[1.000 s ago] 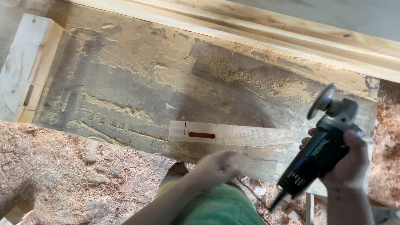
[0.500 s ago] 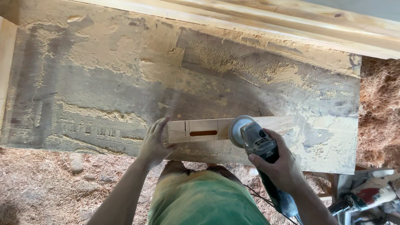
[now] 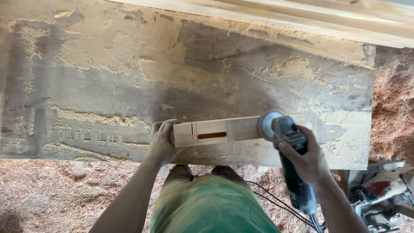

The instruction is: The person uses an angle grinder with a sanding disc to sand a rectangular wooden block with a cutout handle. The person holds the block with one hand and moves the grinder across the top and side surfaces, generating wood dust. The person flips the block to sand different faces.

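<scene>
Covering nearly the whole view, the dusty workbench (image 3: 108, 86) carries loose drifts of sawdust (image 3: 293, 69), so the wood block (image 3: 215, 132) lying at its near edge could skid if pressed sideways. On the block's right end sits the disc of the grinder (image 3: 286, 142), which the right hand (image 3: 308, 159) holds wrapped around the body; a catch on that edge could kick the tool. Pressed against the block's left end, fingers curled, the left hand (image 3: 161, 142) would take any jolt. The cord (image 3: 276, 203) hangs by the legs.
</scene>
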